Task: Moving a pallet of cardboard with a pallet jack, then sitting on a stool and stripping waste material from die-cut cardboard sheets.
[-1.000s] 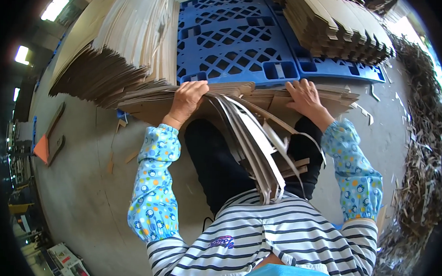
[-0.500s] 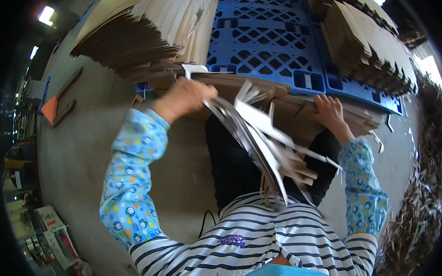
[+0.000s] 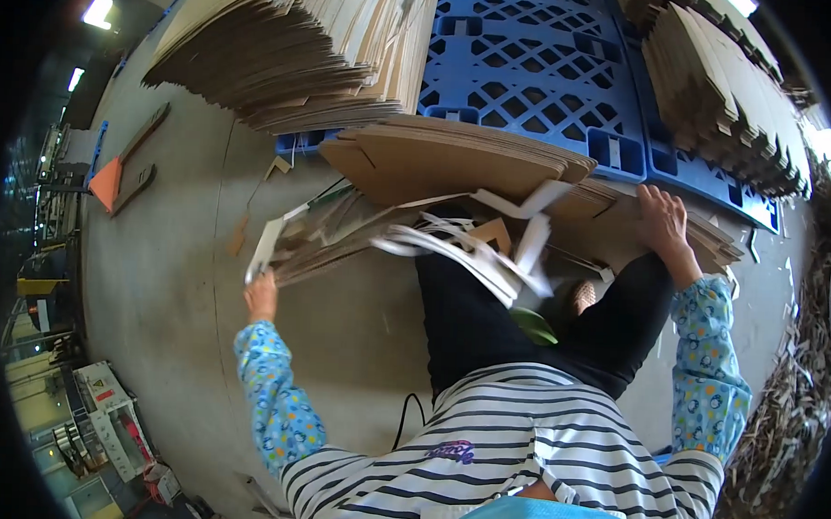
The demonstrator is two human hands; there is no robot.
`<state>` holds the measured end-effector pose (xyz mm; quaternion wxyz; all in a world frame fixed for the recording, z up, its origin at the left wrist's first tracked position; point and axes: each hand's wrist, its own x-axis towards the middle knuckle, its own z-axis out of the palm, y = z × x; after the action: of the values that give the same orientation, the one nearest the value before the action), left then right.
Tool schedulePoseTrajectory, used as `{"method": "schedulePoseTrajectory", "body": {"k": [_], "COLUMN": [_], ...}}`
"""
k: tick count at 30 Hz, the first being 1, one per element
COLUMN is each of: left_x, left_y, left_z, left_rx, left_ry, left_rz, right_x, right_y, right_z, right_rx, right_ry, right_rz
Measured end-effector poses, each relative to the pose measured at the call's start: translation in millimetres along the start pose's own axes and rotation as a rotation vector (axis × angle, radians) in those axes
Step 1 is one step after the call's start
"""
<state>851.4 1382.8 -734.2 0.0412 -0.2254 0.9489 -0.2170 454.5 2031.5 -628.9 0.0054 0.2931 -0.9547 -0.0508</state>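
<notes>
While your left hand [image 3: 260, 298] clenches cardboard strips [image 3: 268, 245] (seemingly freed; not set down), your right hand [image 3: 665, 224] overlies stacked sheets [image 3: 611, 227], grip unclear.

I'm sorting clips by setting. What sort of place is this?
Probably a cardboard packaging workshop: stacked cardboard sheets in front of the person, a blue plastic pallet behind them, and a heap of shredded-looking scraps along the right suggest it.
</notes>
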Motion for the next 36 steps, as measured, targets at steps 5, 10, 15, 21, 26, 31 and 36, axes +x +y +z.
{"method": "schedulePoseTrajectory", "body": {"k": [5,10,15,21,26,31,36], "left_x": [34.5,153.7,226.9,224.7,222.7,225.4,204.7], "left_y": [16.9,86.7,148.0,241.0,237.9,234.4,277.7], "left_z": [-16.1,-117.9,-69.5,-100.1,-109.0,-121.7,-262.0], "left_rx": [-1.173,-1.813,-2.014,-2.233,-2.25,-2.256,-2.219], "left_ry": [-0.774,-0.094,-0.031,0.146,0.187,0.209,0.55], "left_rz": [-0.01,-0.073,-0.417,-0.297,-0.461,-0.604,-0.141], "right_x": [1.9,17.8,58.4,60.0,89.3,108.9,84.7], "right_y": [-7.7,-36.3,-85.1,-96.6,-133.6,-196.3,-93.4], "right_z": [-3.6,-38.3,4.6,-5.8,-35.1,-66.0,-113.6], "right_rx": [-0.026,0.136,0.961,0.757,0.147,0.305,0.322], "right_ry": [-0.091,-0.293,0.107,-0.02,0.242,-0.024,0.01], "right_rz": [-0.023,0.047,-0.185,0.018,-0.292,-0.096,0.046]}}
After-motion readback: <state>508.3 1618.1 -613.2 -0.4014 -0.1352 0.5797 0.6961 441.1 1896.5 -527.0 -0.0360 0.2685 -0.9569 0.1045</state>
